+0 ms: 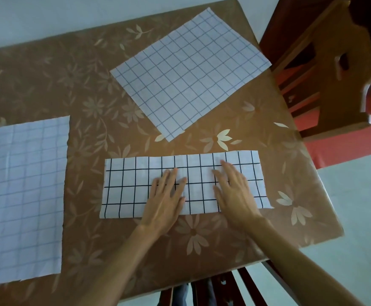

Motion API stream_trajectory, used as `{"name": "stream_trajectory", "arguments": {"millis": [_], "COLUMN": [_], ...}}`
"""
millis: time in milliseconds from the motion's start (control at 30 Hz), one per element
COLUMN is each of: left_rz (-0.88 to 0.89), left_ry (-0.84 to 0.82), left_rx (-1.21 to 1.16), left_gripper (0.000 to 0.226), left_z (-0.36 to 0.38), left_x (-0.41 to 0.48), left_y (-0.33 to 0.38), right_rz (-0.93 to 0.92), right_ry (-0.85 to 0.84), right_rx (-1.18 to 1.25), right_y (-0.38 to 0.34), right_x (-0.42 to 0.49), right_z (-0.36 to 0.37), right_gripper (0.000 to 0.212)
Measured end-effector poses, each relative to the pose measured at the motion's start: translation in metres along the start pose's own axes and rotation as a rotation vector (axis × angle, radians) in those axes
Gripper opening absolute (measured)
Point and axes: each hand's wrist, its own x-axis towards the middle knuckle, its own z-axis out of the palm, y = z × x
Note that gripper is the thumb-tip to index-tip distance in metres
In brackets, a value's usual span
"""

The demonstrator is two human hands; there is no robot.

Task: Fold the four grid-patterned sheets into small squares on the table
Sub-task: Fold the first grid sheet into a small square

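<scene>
Floral table [47, 69] | folded black-grid sheet [131, 186] under both palms | left hand [166, 195], right hand [235, 191] flat, fingers spread, grasping nothing

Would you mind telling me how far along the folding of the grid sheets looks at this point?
None is a small square yet. In hand: the black-grid sheet is a long strip, apparently folded once, with the left hand and right hand pressing it flat. Left: further folds on it, plus the unfolded angled sheet and left-edge sheet. A fourth sheet is not visible.
</scene>
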Motion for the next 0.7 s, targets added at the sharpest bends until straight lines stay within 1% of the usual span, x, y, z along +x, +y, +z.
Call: {"name": "stream_trajectory", "arguments": {"millis": [67,167,300,467,700], "left_rz": [0.009,-0.001,-0.133,-0.238,-0.237], "left_ry": [0.001,0.005,0.001,-0.024,-0.016], "left_rx": [-0.006,0.012,-0.006,0.010,0.025], "left_gripper": [0.055,0.061,0.078,0.084,0.088], "left_z": [0.001,0.001,0.002,0.003,0.002], "left_x": [0.000,0.000,-0.003,-0.017,-0.018], "left_y": [-0.002,-0.005,-0.023,-0.054,-0.056], "right_rz": [-0.027,-0.002,-0.006,0.025,0.097], "right_ry": [-0.075,-0.147,-0.168,-0.217,-0.211], "right_rx": [-0.043,-0.120,-0.172,-0.191,-0.209], "right_y": [-0.018,-0.023,-0.011,0.000,0.036], "right_x": [0.002,0.002,-0.002,-0.002,-0.012], "right_z": [0.015,0.031,0.037,0.031,0.018], "right_gripper": [0.051,0.061,0.066,0.078,0.085]}}
